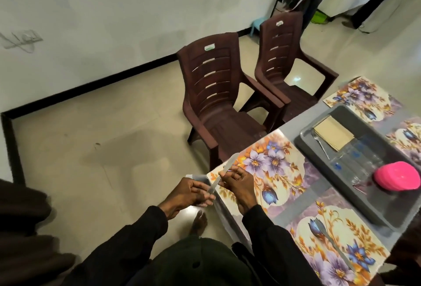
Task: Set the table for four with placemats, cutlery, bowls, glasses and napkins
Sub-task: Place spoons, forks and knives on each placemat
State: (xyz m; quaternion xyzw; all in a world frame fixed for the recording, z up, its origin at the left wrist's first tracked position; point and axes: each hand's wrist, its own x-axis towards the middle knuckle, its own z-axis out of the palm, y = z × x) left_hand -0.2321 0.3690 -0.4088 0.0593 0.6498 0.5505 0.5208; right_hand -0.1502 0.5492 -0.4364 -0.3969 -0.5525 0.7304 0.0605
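Position: the person stands at the near left corner of the table [303,117].

Hands: the left hand [189,194] is curled around the lower end of a knife [224,169]. The right hand [239,183] pinches the same knife partway up its length. The knife is held clear of the table, angled up and to the right, with its tip over the left edge of the nearest left placemat [280,171].

Table: four floral placemats are laid.
- The near placemat [355,269], to the right of the hands, has a second knife [335,244] lying on it.
- The far placemat [362,96] and the right placemat [407,135] are each partly covered by a grey tray [387,208] standing in the middle of the table.

Tray contents:
- A stack of tan napkins [335,134] at the far end.
- A fork [321,142] just left of the napkins.
- Clear glasses [357,160] in the middle, too blurred to count.
- Pink bowls [396,176] upside down at the right.

Surroundings: two brown plastic chairs [216,103] stand side by side on the tiled floor beyond the table's far left edge, facing it.
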